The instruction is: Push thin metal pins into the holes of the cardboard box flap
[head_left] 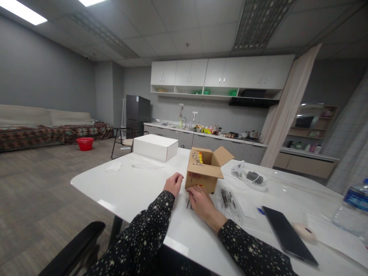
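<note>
My left hand [173, 184] is at the left side of an open cardboard box [202, 182], its fingers curled in. Whatever it may hold is hidden. In front of the box, low over the table, my right hand [202, 203] has its fingers bent and drawn together near the box's lower front edge. Its fingertips are too small to make out clearly. Small dark thin pieces [189, 205] lie under it. Box flaps stand open, and something yellow and red [200, 157] shows inside. Right of my right hand lies a clear plastic tray [230, 201] with several dark, thin metal pieces.
A white closed box [156, 147] stands at the back left of the white table [138, 191]. To the right are a white round device with a cable [255, 179], a black phone or tablet [287, 234], a beige rounded object [304, 232] and a large water bottle [352, 209].
</note>
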`<state>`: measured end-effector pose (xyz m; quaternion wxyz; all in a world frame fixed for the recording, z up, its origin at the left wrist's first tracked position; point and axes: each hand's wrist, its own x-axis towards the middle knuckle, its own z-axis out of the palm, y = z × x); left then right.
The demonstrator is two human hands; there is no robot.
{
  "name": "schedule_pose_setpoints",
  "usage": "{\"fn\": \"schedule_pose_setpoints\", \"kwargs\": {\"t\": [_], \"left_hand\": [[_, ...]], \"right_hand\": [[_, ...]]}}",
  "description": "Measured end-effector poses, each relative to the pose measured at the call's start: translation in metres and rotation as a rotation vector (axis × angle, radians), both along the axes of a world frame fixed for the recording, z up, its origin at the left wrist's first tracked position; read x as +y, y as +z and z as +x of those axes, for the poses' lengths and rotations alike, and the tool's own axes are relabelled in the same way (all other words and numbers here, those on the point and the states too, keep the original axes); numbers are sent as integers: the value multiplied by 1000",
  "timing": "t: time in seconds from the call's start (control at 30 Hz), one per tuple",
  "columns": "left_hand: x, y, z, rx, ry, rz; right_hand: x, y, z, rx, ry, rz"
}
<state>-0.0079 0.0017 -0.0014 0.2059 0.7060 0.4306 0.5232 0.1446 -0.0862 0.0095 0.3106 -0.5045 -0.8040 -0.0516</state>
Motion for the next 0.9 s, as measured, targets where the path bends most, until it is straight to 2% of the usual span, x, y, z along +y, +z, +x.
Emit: {"fn": "schedule_pose_setpoints", "kwargs": {"t": [0.17,0.3,0.5,0.6,0.7,0.9], "left_hand": [[1,0,-1,9,2,1],[2,-1,-1,16,5,-1],[-2,1,0,10,21,-4],[-2,1,-1,10,22,-7],[0,1,-2,14,14,-10],[1,-1,-3,-3,6,-15]], "right_hand": [[1,2,3,-2,-122,-33],[6,-2,6,30,-161,-95],[17,-7,15,385,-168,-118],[21,-6,22,472,-173,-107],[21,0,28,458,-208,-119],[16,20,42,262,-352,-128]]}}
